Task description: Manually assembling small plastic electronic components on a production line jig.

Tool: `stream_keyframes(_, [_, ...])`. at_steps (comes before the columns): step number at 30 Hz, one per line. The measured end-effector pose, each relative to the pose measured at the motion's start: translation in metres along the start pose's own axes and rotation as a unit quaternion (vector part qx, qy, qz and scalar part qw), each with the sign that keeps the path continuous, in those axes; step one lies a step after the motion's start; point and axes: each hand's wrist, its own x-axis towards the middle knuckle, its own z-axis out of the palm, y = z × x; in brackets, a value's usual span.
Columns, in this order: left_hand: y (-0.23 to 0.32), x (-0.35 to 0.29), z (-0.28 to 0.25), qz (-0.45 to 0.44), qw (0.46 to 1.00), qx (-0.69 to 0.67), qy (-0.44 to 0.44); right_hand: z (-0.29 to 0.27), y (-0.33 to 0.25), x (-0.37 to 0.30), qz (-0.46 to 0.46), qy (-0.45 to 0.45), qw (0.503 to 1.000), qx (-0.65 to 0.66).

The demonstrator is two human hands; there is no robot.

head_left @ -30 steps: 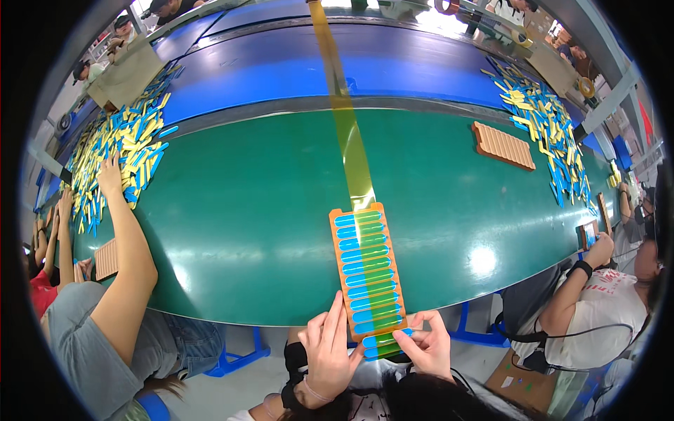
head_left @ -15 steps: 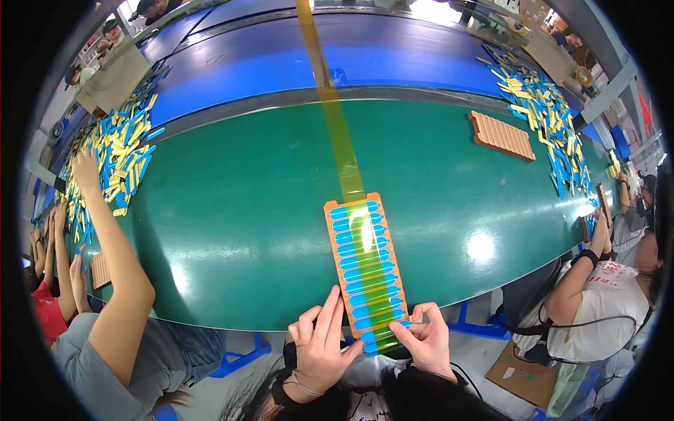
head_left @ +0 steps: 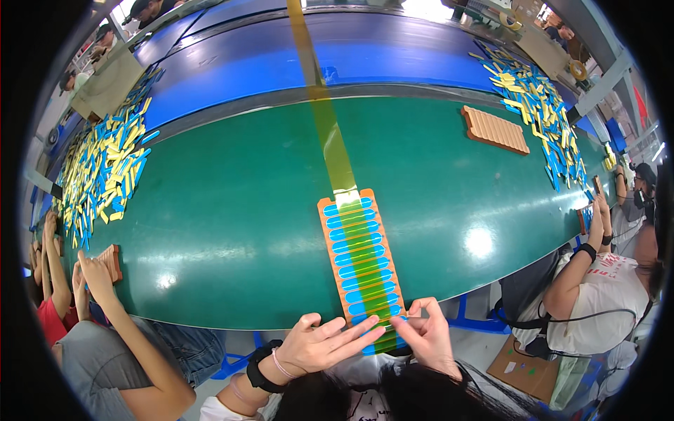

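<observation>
An orange grooved tray (head_left: 326, 217) lies lengthwise in front of me, its near end past the table's edge. Blue flat strips with rounded ends (head_left: 363, 259) fill its grooves crosswise. A band of clear yellow tape (head_left: 335, 151) runs from the far side down over the strips. My left hand (head_left: 316, 345) is open, its fingers stretched across the tape at the near end. At the near right corner my right hand (head_left: 430, 338) is closed, thumb over the tape and fingers curled at the tray's side. The fingertips' exact hold there is partly hidden.
Piles of yellow and blue strips lie at the left (head_left: 105, 168) and right (head_left: 537, 105) of the green table (head_left: 232, 210). Another grooved tray (head_left: 495, 130) rests at the back right. Behind is a blue belt (head_left: 239, 59). Co-workers sit on both sides.
My left hand has left the tray's left side and now reaches across the tape at the near end. The left co-worker's arm has drawn back from the pile to a tray.
</observation>
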Motion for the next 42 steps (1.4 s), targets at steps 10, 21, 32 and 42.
stream_keyframes(10, [0.006,0.004,-0.011,0.030,0.998,0.043,-0.019,0.009,-0.063,0.016,-0.183,-0.101,0.944,-0.253])
stream_keyframes(21, [-0.087,0.095,-0.032,-0.337,0.899,-0.250,0.126,0.012,-0.066,0.017,-0.220,-0.097,0.898,-0.367])
stream_keyframes(32, [-0.185,0.147,0.018,-0.428,0.609,-0.659,0.107,0.022,-0.074,0.017,-0.255,-0.130,0.876,-0.387])
stream_keyframes(42, [-0.159,0.147,0.016,-0.409,0.793,-0.425,0.152,0.047,-0.105,0.084,-0.332,-0.093,0.834,-0.432])
